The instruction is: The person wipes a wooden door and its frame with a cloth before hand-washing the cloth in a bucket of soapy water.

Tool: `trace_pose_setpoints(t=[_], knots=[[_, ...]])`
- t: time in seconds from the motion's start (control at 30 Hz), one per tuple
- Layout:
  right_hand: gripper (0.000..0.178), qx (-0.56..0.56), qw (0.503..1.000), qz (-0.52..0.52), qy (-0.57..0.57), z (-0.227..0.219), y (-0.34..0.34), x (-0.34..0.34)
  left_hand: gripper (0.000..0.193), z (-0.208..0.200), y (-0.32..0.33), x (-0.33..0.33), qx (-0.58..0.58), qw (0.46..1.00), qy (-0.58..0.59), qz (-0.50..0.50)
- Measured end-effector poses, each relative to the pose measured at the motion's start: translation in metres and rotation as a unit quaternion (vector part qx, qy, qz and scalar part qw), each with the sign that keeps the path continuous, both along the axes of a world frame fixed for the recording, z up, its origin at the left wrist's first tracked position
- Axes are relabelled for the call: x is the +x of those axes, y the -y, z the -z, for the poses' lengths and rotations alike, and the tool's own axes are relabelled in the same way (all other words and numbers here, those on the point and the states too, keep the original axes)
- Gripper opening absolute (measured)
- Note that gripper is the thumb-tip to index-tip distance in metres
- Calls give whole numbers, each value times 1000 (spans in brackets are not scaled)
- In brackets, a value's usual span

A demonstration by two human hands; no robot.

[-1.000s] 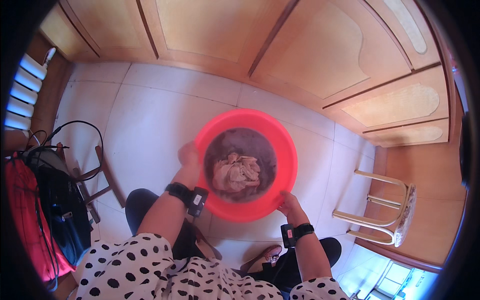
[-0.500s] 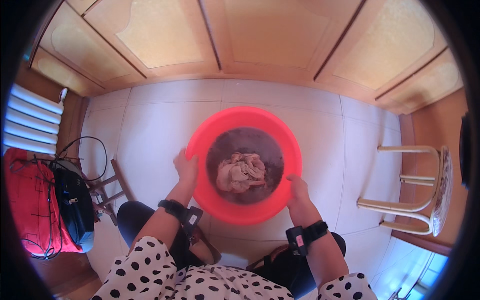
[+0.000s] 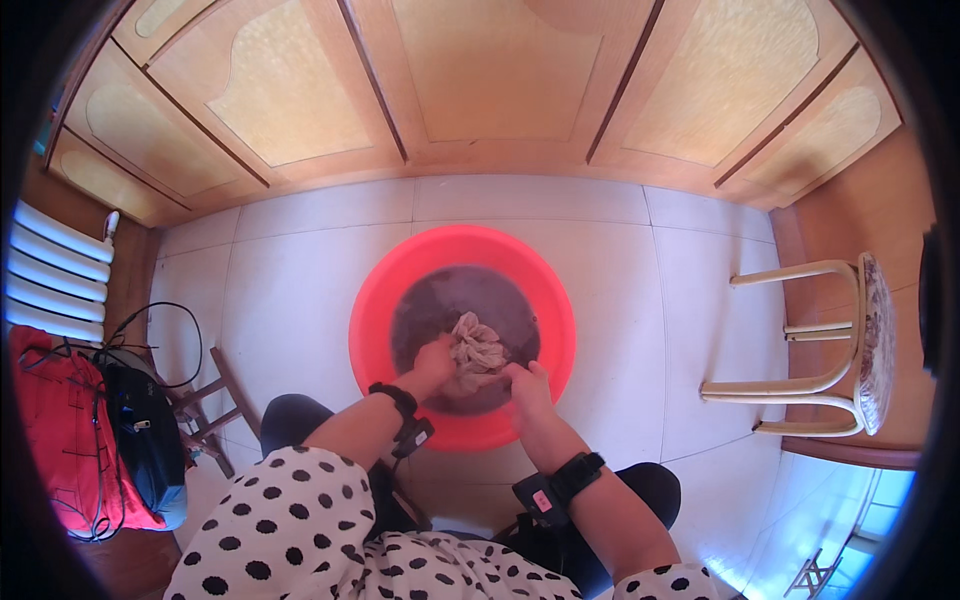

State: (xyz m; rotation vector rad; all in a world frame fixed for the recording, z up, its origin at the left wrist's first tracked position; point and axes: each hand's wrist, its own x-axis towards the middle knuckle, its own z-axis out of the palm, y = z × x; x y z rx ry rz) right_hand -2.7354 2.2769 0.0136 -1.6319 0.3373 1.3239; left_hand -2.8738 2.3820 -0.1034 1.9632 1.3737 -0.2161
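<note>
A round red plastic basin point(image 3: 462, 243) stands on the tiled floor in front of me, holding dark greyish water point(image 3: 430, 293). Bunched up in the water is a wet beige cloth point(image 3: 477, 345). My left hand point(image 3: 435, 364) is inside the basin, closed on the left side of the cloth, its fingertips partly hidden. From the right, my right hand point(image 3: 528, 386) reaches over the near rim and grips the cloth's lower right edge, its other fingers out of sight. Both wrists wear dark straps with small boxes.
Wooden cabinet doors point(image 3: 500, 70) run along the far side. At the right a chair point(image 3: 840, 345) lies tipped over. On the left are a white radiator point(image 3: 60, 270), a red bag point(image 3: 75, 440), a black bag point(image 3: 145, 425) with cables, and a wooden stool frame point(image 3: 235, 395).
Both hands have left the basin's rim and moved inward to the cloth, taking hold of it. The cloth is bunched narrower. The view has shifted slightly.
</note>
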Motion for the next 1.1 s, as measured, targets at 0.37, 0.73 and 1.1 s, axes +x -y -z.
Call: trace_pose_setpoints(t=[0.37,0.73,1.1], knots=[[68,2,999,31,-24,-22,-5,4,42,-60,-58,30,175,978,84,-77],[63,173,981,83,6,-81,-6,37,32,-13,24,1,-69,948,-49,309],[51,226,972,71,-3,-99,-18,50,28,-96,-55,28,12,997,58,44]])
